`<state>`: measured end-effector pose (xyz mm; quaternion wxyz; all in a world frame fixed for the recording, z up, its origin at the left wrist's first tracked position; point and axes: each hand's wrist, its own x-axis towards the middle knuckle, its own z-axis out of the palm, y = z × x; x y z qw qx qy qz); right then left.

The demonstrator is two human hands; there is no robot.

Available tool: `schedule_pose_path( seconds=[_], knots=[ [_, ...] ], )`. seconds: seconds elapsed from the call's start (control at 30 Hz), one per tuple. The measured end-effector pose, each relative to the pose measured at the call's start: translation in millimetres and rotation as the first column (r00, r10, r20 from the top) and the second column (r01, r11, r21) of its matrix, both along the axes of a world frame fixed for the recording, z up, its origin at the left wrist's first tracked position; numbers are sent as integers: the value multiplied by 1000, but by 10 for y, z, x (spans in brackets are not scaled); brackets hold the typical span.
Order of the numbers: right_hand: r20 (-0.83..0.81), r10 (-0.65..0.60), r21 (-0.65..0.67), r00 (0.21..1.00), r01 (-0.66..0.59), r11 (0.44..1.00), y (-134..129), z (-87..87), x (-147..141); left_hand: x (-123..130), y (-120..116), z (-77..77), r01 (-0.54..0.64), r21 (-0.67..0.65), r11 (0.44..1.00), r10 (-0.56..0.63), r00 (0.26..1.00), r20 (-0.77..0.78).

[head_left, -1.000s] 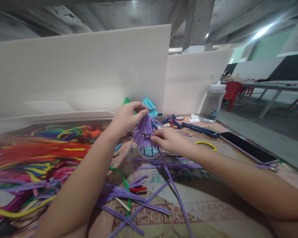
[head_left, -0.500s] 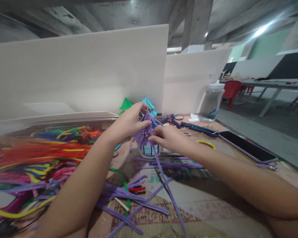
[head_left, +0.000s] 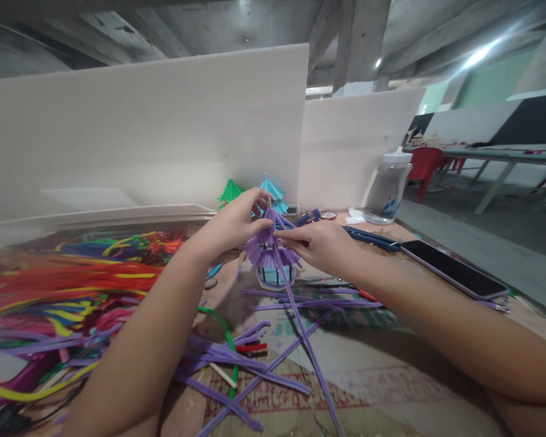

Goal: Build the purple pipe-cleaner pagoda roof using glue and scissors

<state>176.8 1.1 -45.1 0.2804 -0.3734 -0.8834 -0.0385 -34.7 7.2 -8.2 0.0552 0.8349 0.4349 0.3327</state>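
Note:
A small pavilion model with a two-tiered purple pipe-cleaner roof and light-blue base stands upright before me. My left hand curls around its upper roof from the left, thumb and fingers closed on it beside the peak stick. My right hand pinches a long purple pipe cleaner against the roof's right side. From there the strip runs down across the table toward me. Loose purple pipe cleaners lie in front, with a green one among them.
Bundles of coloured pipe cleaners spread on the left. Behind the model stand green and blue roofed models. A glue gun, blue cutter, phone and water bottle are to the right. White panels rise behind.
My right hand has moved slightly up along the roof, with straighter fingers, uncovering more of the lower tier. My left hand stays nearly in place.

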Motion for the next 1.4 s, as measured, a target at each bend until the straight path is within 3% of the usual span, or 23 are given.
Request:
schedule_pose_path(
  seconds=[0.2,0.3,0.4,0.5,0.57,0.6,0.7,0.8,1.03,1.17,1.4],
  knots=[
    [-155,18,-85,988,-32,996,42,135,63,-10,-1,-1,13,-14,1000,-13,1000,8],
    [-148,-29,-322,989,-21,946,164,224,170,-10,25,-10,35,-13,999,-35,999,28],
    [-146,37,-625,989,-121,771,314,186,251,-21,84,-43,73,-31,997,-71,994,81],
    [-394,28,-773,919,-348,531,403,9,209,-43,153,-85,101,-29,994,-97,988,124],
    [-583,-44,-766,811,-530,364,400,-129,114,-56,181,-103,107,-21,994,-104,986,131],
    [-664,-88,-727,742,-614,306,382,-189,58,-59,186,-107,108,-18,994,-105,986,129],
    [-816,-175,-578,551,-783,232,295,-304,-93,-56,170,-99,106,-19,994,-103,987,121],
    [-868,-205,-491,452,-844,217,212,-344,-178,-33,144,-89,102,-18,995,-99,989,107],
    [-909,-274,-397,315,-856,331,106,-400,-251,34,169,-128,115,46,992,-118,989,88],
    [-892,-305,-430,333,-834,346,100,-383,-256,36,156,-124,122,30,992,-124,989,80],
    [-860,-343,-501,377,-752,428,82,-329,-265,69,62,-93,124,20,992,-125,990,61]
  ],
)
